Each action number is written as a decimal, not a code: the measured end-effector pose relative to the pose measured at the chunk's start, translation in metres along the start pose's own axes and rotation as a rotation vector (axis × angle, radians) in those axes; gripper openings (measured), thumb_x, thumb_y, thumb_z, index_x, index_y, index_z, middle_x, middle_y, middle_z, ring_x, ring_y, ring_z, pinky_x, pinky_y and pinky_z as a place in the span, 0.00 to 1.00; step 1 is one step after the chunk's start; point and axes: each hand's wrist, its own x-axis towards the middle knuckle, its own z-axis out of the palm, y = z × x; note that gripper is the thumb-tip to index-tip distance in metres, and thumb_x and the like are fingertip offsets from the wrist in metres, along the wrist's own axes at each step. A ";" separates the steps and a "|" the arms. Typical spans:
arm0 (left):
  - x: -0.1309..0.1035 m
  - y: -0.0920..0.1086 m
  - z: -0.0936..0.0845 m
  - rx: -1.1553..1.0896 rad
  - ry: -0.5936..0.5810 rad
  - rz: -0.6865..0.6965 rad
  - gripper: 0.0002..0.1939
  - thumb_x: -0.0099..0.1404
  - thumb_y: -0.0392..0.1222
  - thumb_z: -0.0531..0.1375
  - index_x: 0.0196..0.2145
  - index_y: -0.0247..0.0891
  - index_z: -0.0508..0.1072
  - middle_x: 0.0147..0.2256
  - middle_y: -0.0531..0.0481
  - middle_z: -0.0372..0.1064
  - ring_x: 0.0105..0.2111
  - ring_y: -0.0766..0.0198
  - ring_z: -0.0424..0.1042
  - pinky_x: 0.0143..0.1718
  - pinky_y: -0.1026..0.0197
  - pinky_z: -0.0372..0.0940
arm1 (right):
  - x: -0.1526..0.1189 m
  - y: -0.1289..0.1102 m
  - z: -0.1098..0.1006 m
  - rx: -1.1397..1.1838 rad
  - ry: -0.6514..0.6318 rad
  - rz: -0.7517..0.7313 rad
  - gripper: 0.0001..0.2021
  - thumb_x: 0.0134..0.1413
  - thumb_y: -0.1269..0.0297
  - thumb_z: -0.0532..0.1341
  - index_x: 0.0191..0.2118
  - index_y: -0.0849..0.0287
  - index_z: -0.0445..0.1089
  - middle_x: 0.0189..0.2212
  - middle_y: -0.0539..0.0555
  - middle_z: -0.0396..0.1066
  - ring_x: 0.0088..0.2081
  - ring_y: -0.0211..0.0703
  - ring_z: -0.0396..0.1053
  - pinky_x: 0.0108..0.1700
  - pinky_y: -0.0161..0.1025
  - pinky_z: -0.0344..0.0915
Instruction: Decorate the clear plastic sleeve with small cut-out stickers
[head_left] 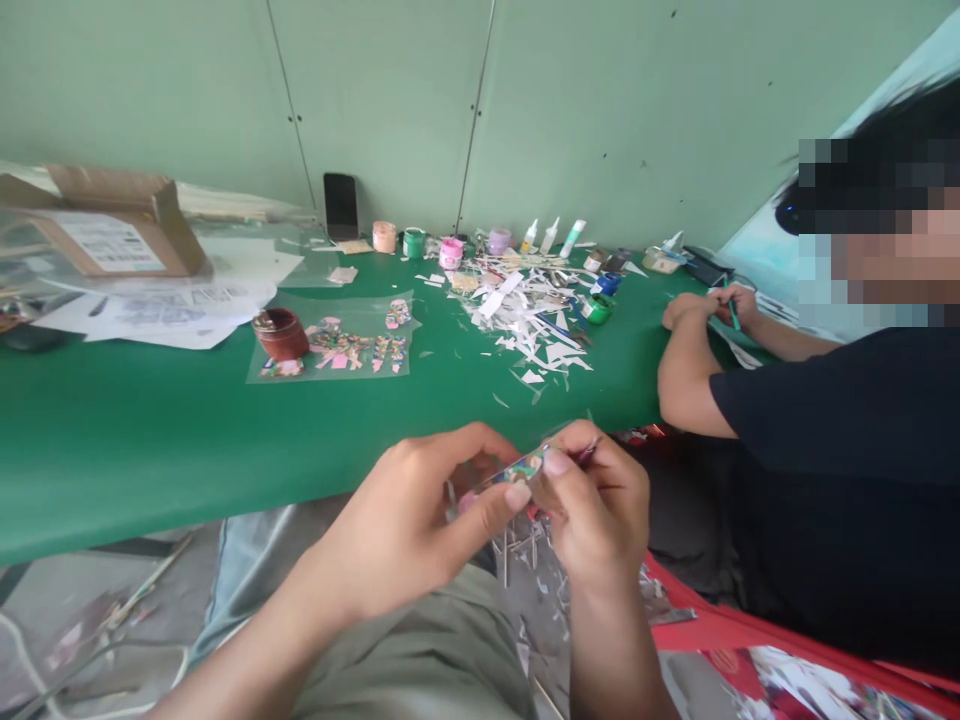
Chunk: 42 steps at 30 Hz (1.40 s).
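Above my lap, at the table's front edge, both hands pinch one small flat piece with a multicoloured painted pattern [527, 464]. My left hand [420, 510] grips its left end between thumb and fingers. The thumb and fingers of my right hand [604, 500] close on its right end; something thin and dark shows at those fingertips, too small to name. Part of the piece is hidden by my fingers. Beyond my hands, similar patterned pieces [345, 345] lie on a clear plastic sheet [326, 375], beside a reddish-brown pot [281, 335].
White paper scraps [517, 310] heap mid-table on the green tabletop [187, 430]. Paint jars, including a pink one [451, 254], and glue bottles [529, 238] stand behind. A phone [341, 207] leans on the wall. An open cardboard box [112, 225] stands left. A co-worker [832, 430] sits right, holding a green pen-like tool.
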 end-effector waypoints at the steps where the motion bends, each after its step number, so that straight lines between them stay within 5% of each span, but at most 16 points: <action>1: 0.000 0.000 0.001 -0.004 -0.012 0.008 0.10 0.71 0.47 0.58 0.41 0.39 0.74 0.29 0.54 0.72 0.28 0.67 0.65 0.29 0.65 0.59 | -0.001 -0.001 0.000 -0.016 -0.050 0.004 0.17 0.61 0.55 0.63 0.25 0.56 0.62 0.18 0.43 0.55 0.20 0.34 0.51 0.22 0.34 0.49; 5: -0.002 -0.003 0.008 -0.213 -0.057 -0.039 0.13 0.73 0.50 0.55 0.34 0.39 0.67 0.27 0.55 0.69 0.25 0.69 0.67 0.27 0.66 0.62 | -0.002 -0.005 0.001 0.071 -0.202 0.050 0.17 0.63 0.53 0.61 0.27 0.56 0.63 0.19 0.44 0.57 0.20 0.35 0.53 0.23 0.34 0.51; 8: -0.002 -0.004 0.015 -0.445 -0.049 -0.091 0.15 0.74 0.52 0.53 0.34 0.40 0.64 0.29 0.55 0.68 0.23 0.70 0.68 0.24 0.67 0.63 | -0.003 -0.007 0.004 0.107 -0.166 0.037 0.17 0.66 0.51 0.56 0.29 0.56 0.66 0.18 0.44 0.54 0.18 0.35 0.51 0.20 0.34 0.49; 15: -0.003 0.000 0.020 -0.667 0.055 -0.101 0.16 0.73 0.54 0.54 0.32 0.41 0.60 0.20 0.61 0.53 0.19 0.72 0.50 0.17 0.70 0.51 | -0.002 -0.005 0.003 -0.392 -0.030 -0.317 0.12 0.70 0.65 0.53 0.45 0.53 0.75 0.30 0.52 0.71 0.31 0.43 0.68 0.34 0.39 0.65; 19: -0.001 0.001 0.018 -0.661 0.095 -0.112 0.18 0.73 0.54 0.54 0.30 0.40 0.60 0.20 0.61 0.55 0.18 0.73 0.50 0.17 0.69 0.50 | 0.004 -0.007 0.000 -0.490 -0.079 -0.504 0.17 0.68 0.69 0.54 0.56 0.51 0.73 0.33 0.53 0.70 0.33 0.44 0.68 0.34 0.40 0.66; 32: 0.000 0.001 0.019 -0.536 0.107 -0.041 0.19 0.75 0.49 0.53 0.26 0.38 0.62 0.18 0.60 0.55 0.18 0.74 0.50 0.19 0.68 0.48 | 0.002 -0.003 -0.006 -0.512 -0.199 -0.570 0.24 0.65 0.73 0.57 0.63 0.48 0.69 0.35 0.55 0.71 0.37 0.46 0.70 0.38 0.44 0.68; 42: 0.003 0.001 0.031 -0.683 0.079 -0.080 0.20 0.73 0.49 0.54 0.24 0.39 0.61 0.16 0.60 0.55 0.17 0.73 0.50 0.20 0.67 0.50 | 0.006 -0.002 -0.004 -0.538 0.034 -0.553 0.18 0.66 0.74 0.57 0.55 0.50 0.75 0.33 0.51 0.72 0.33 0.41 0.70 0.34 0.38 0.68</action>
